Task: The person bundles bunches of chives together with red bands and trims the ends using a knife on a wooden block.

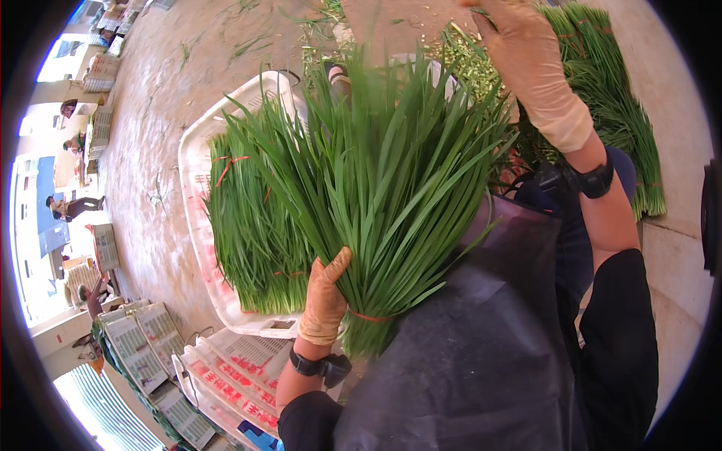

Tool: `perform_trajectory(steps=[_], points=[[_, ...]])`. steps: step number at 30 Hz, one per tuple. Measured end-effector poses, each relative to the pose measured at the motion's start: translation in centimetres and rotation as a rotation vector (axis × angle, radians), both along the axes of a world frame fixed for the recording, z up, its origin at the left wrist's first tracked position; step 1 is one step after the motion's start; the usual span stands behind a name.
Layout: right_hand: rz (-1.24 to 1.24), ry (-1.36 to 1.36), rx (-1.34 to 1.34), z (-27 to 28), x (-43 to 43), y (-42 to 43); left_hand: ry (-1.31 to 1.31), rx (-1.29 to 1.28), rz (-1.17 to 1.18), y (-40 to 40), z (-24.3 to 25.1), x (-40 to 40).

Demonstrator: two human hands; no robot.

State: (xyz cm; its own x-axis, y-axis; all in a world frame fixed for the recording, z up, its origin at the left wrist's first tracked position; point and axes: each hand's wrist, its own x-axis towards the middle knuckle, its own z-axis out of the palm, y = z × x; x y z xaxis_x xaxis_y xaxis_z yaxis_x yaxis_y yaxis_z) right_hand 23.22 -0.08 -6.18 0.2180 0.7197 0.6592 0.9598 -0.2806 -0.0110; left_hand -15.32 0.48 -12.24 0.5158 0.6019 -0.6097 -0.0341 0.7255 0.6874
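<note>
My left hand [326, 301], in a thin tan glove, grips a bunch of garlic chives [375, 208] low down, thumb across the leaves. A red band [375, 317] rings the bunch near its pale stem ends. The leaves fan out upward in front of a black apron [468, 361]. My right hand [522, 70], gloved too, is raised at the upper right, clear of the bunch. Its thumb and fingers look apart with nothing seen between them, though the top edge cuts off part of the hand.
A white plastic crate [194, 186] on the left holds chive bundles [256, 220] tied with red bands. More tied bundles [615, 107] lie at right, beside loose trimmings [474, 65]. Stacked crates [237, 372] stand lower left. People [73, 207] are in the far background.
</note>
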Motion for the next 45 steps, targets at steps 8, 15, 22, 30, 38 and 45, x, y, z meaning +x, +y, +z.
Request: perform_trajectory(steps=[8,15,22,30,38,45], points=[[0.449,1.446,-0.661,-3.4,-7.4,-1.9,0.073,0.225,-0.167,0.4,-0.9,0.9],[0.600,0.751,-0.188,-2.5,-8.6,0.0,0.225,0.067,-0.188,3.4,-1.6,1.5],[0.906,0.211,-0.616,-6.0,-14.5,-5.8,0.064,0.071,-0.019,2.3,-1.8,-0.2],[0.650,0.144,-0.649,-3.4,-5.0,-6.5,0.040,0.045,0.062,1.4,-1.2,0.0],[0.950,0.314,-0.210,-2.4,-13.7,-4.2,0.057,0.091,0.068,1.2,-0.7,0.7],[0.777,0.472,-0.554,-7.3,-15.0,-6.2,0.003,0.055,0.094,1.3,-1.4,-0.3]])
